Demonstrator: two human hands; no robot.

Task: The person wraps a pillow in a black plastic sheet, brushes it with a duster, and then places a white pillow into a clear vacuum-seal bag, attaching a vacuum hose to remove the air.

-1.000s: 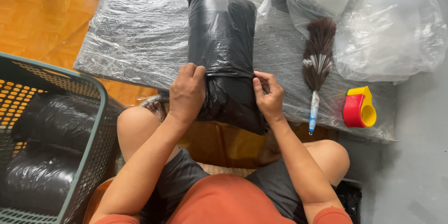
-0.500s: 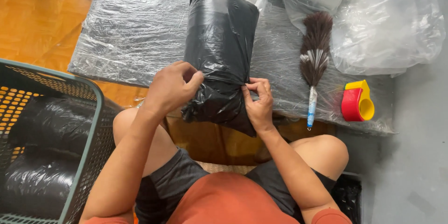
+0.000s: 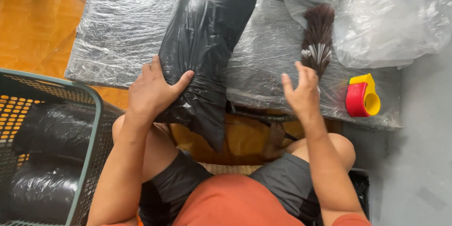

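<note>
A black plastic-wrapped package lies slanted across the front edge of a low board covered in clear film. My left hand grips its lower left side, thumb on top. The package's near corner hangs over my lap. My right hand is lifted off it, fingers spread, holding nothing, just in front of a brown feather duster with a blue handle.
A green mesh basket at my left holds two black wrapped packages. A red and yellow tape dispenser sits at the board's right end. Clear plastic bags are piled at the back right. Grey floor lies to the right.
My right hand has let go of the package and moved right toward the duster. My left hand shifted to grip the package's left side, and the package has swung leftward.
</note>
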